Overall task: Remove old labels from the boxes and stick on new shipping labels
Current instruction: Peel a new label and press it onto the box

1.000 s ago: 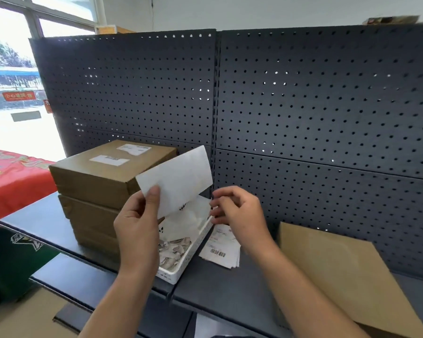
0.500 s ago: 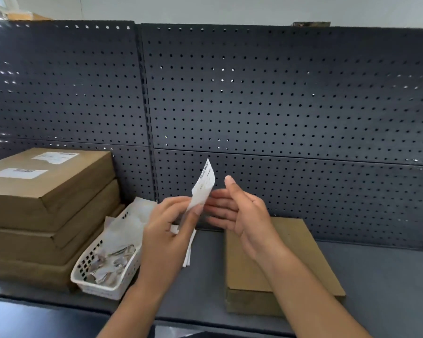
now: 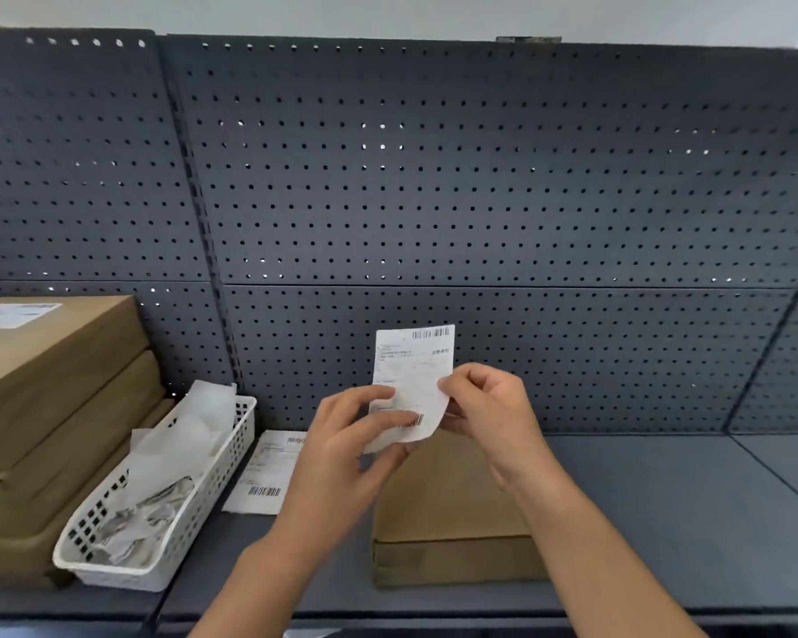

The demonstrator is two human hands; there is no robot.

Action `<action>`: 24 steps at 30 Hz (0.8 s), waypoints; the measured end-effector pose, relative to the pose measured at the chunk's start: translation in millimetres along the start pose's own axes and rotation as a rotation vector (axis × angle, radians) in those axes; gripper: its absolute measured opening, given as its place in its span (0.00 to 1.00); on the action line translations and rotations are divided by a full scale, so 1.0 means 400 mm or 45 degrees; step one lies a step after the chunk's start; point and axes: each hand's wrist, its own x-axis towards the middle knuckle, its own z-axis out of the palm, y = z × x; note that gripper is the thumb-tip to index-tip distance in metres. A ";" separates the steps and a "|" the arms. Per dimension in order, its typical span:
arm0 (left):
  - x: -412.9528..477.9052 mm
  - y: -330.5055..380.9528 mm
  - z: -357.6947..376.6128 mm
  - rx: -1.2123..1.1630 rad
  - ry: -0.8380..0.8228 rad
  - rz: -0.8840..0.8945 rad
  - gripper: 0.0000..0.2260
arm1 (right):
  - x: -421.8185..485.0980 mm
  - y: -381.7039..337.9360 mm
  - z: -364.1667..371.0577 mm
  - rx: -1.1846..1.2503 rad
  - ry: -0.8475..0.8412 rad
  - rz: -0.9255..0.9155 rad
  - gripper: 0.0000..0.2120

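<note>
head view: both hands hold a shipping label [image 3: 413, 379] upright above the flat cardboard box [image 3: 452, 508] on the dark shelf [image 3: 664, 522]. the left hand [image 3: 342, 458] pinches its lower left edge, the right hand [image 3: 489, 412] its right edge. spare labels [image 3: 268, 472] lie left, beside a white basket [image 3: 222, 472] and stacked boxes [image 3: 56, 407].

Both forearms reach up from below, converging at centre. Left grip [image 3: 342, 453] pinches a label [image 3: 415, 366] at its lower part; right grip [image 3: 489, 416] pinches its right edge, fingers curled
</note>
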 end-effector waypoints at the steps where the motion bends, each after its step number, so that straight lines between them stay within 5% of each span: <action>1: 0.000 0.006 -0.001 -0.038 -0.089 -0.018 0.16 | -0.001 0.006 -0.012 -0.042 0.026 -0.021 0.09; 5: -0.002 0.029 -0.015 -0.258 -0.396 -0.077 0.21 | -0.009 0.031 -0.065 -0.240 0.100 -0.102 0.09; 10: 0.026 0.042 0.018 -0.784 -0.095 -0.592 0.11 | -0.023 0.039 -0.121 -0.240 -0.022 -0.113 0.09; 15: 0.033 0.034 0.054 -1.060 -0.088 -0.801 0.09 | -0.025 0.052 -0.152 -0.301 -0.104 -0.127 0.08; 20: 0.038 0.039 0.072 -0.987 -0.040 -0.808 0.07 | -0.017 0.064 -0.193 -0.403 -0.200 -0.107 0.03; 24: 0.049 0.024 0.080 -0.769 -0.074 -0.696 0.07 | -0.007 0.080 -0.224 -0.513 -0.276 -0.079 0.11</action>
